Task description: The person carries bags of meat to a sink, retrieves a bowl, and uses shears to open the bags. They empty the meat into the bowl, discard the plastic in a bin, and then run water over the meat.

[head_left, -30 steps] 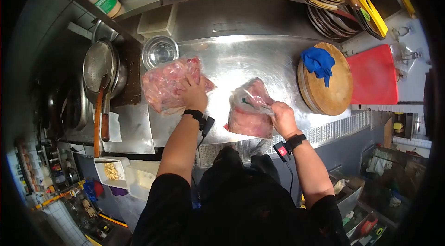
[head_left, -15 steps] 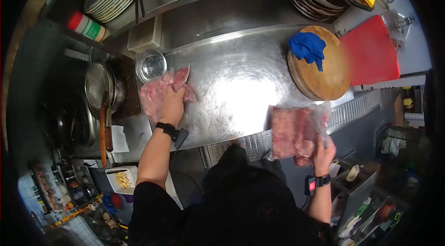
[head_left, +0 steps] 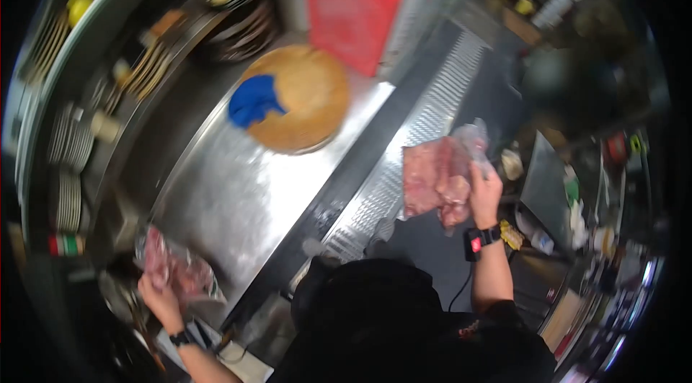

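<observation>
My right hand (head_left: 487,194) grips the gathered edge of a clear plastic bag of raw meat (head_left: 432,177). That bag hangs over the dark floor and the metal floor grate, away from the counter. At the lower left, my left hand (head_left: 160,300) has its fingers closed on a second clear bag of raw meat (head_left: 184,267), at the near left end of the steel counter (head_left: 223,188). Pink chunks show through both bags. A watch-like band with a small device sits on each wrist.
A round wooden chopping block (head_left: 317,105) carries a blue cloth (head_left: 256,100). Behind it stands a red board (head_left: 353,15). Stacked plates (head_left: 70,199) line the shelf at left. A metal floor grate (head_left: 425,123) runs along the counter, and a steel unit (head_left: 540,166) stands at right.
My view has turned to the right, so the counter now slants and shifts left. The right-hand bag has swung clear of the counter edge; the left-hand bag looks lifted and tilted.
</observation>
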{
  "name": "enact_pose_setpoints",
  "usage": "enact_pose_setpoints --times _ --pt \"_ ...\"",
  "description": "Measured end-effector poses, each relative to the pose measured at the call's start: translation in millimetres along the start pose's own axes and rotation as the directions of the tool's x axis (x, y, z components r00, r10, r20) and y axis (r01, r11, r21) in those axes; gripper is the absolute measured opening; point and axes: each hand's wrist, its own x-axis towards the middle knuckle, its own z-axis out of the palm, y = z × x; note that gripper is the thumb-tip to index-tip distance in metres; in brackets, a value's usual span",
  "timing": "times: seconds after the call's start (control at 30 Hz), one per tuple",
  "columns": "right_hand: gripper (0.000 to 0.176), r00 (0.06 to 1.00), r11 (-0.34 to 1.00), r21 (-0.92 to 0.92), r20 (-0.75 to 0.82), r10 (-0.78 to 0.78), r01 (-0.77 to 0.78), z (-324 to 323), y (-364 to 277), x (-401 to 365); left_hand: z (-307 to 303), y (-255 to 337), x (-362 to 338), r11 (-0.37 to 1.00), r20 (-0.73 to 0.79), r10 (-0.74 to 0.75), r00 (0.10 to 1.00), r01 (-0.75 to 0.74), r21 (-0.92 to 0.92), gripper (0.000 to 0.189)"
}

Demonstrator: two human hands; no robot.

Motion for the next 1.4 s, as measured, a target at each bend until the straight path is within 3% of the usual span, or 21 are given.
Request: enact_pose_setpoints --times 0.03,0.07,0.23,0.33,0.4,0.6,0.93,1.0,1.13,1.33,1.4 --pt "0.024 0.999 0.999 -0.019 -0.025 0.025 -0.026 -20 -5 9 -6 25 -6 1.0 -0.032 0.008 0.999 -0.009 -0.028 0.027" --pt "0.023 0.997 0.998 -0.011 -0.045 0.058 -0.059 -33 1 14 -18 63 -3 0.999 0.028 0.004 1.0 -0.003 -0.05 0.023" --pt "0.022 0.99 0.995 0.045 -0.103 0.097 -0.093 -102 56 54 -22 213 10 0.971 0.138 0.215 0.967 -0.196 -0.14 0.02" --pt "0.023 0.984 0.997 0.036 -0.159 0.077 -0.072 -146 86 86 -7 316 23 0.888 0.095 0.404 0.91 -0.364 -0.281 0.018" --pt "0.023 0.972 0.99 0.085 -0.2 0.127 -0.112 -170 97 104 7 386 32 0.87 0.091 0.431 0.898 -0.387 -0.306 0.016" --pt "0.023 0.95 0.981 0.084 -0.25 0.189 -0.173 -234 125 158 65 594 60 0.622 0.058 0.706 0.705 -0.579 -0.527 0.013" --pt "0.027 0.862 0.953 0.035 -0.416 0.288 -0.302 -291 168 275 242 918 113 0.28 -0.006 0.874 0.485 -0.515 -0.81 0.02" --pt "0.027 0.837 0.941 -0.046 -0.473 0.275 -0.335 -298 178 304 283 976 122 0.237 -0.014 0.889 0.458 -0.488 -0.84 0.021" --pt "0.027 0.797 0.922 -0.055 -0.523 0.3 -0.383 -316 203 371 335 1082 145 0.195 -0.008 0.912 0.41 -0.45 -0.872 0.023" --pt "0.026 0.667 0.913 0.065 -0.663 0.341 -0.402 -330 274 471 404 1226 181 0.157 -0.087 0.917 0.389 -0.553 -0.818 0.021" --pt "0.025 0.696 0.917 -0.006 -0.652 0.3 -0.4 -336 296 511 420 1268 193 0.204 -0.037 0.919 0.392 -0.555 -0.807 0.02"
